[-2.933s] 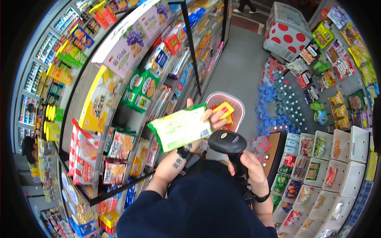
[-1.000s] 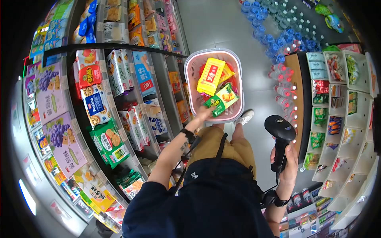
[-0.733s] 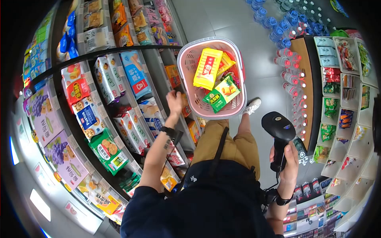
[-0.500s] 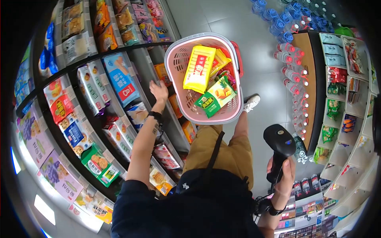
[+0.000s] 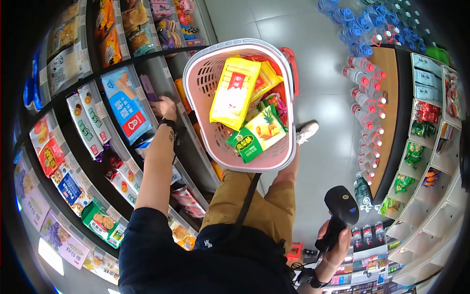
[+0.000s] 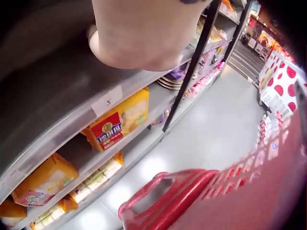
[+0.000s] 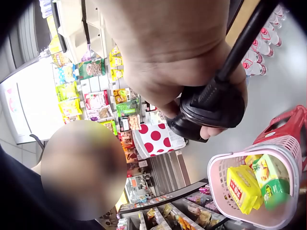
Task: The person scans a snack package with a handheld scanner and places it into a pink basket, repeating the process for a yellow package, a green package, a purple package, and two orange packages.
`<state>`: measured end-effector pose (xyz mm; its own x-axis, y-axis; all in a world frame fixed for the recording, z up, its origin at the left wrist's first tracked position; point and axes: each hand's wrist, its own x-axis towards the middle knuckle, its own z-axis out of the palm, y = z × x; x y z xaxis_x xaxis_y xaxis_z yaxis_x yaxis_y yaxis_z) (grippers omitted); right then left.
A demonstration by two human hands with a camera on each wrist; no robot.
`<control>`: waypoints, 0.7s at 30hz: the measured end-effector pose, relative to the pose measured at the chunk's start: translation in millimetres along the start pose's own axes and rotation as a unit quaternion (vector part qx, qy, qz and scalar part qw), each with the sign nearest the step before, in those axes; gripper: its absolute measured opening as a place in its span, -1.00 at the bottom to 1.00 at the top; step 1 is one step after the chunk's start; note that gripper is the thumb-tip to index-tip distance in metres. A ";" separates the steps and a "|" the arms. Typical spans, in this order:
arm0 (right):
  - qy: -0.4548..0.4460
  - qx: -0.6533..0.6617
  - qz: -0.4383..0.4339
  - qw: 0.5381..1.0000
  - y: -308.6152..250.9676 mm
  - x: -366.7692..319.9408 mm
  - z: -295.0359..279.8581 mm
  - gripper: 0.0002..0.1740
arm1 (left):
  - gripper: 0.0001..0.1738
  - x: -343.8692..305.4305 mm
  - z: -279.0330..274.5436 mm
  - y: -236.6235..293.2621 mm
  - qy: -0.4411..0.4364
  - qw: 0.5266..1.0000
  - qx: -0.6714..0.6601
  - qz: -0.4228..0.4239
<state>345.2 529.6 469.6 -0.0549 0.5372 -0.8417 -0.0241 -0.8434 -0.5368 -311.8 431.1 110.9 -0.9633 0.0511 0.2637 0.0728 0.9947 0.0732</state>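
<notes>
My left hand (image 5: 164, 108) reaches into a grey shelf beside a purple package (image 5: 147, 87); its fingertips are partly hidden, so a grip cannot be told. In the left wrist view, only the base of that hand (image 6: 146, 36) shows, over the shelf edge. My right hand (image 5: 337, 250) grips a black handheld scanner (image 5: 341, 208); the right wrist view shows the same hand (image 7: 177, 72) round the scanner's handle (image 7: 211, 105). Between the arms, a pink basket (image 5: 192, 98) holds a yellow package (image 5: 236, 92) and a green package with a pineapple picture (image 5: 262, 134).
Shelves of packaged snacks (image 5: 128, 105) fill the left side. Bottles with red caps (image 5: 364, 115) stand along a wooden ledge (image 5: 390, 112) at the right, near white bins (image 5: 433, 188). Grey floor (image 5: 320, 112) lies between, with a shoe (image 5: 307, 132) beside the basket.
The green package, first held in my left hand, lies in the basket, released. That hand has moved left to the shelf. My right hand has kept the scanner, which sits lower in view.
</notes>
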 end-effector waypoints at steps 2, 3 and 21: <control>0.002 0.001 0.000 1.000 5.0 2.6 -0.7 -0.28 | -0.15 8.3 5.1 -2.2 -0.015 0.999 -0.001 -0.038; 0.004 0.004 0.003 1.000 7.8 3.7 -1.1 -0.28 | -0.17 11.8 7.9 -4.2 -0.029 0.997 -0.041 -0.060; -0.017 -0.038 0.012 0.999 24.5 5.6 3.2 -0.11 | -0.73 9.3 19.6 -28.5 -0.028 0.944 -0.301 -0.128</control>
<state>341.1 511.9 451.9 -0.0888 0.5151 -0.8525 0.0541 -0.8521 -0.5205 -327.9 405.0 92.4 -0.9801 -0.1633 0.1127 -0.0474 0.7442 0.6663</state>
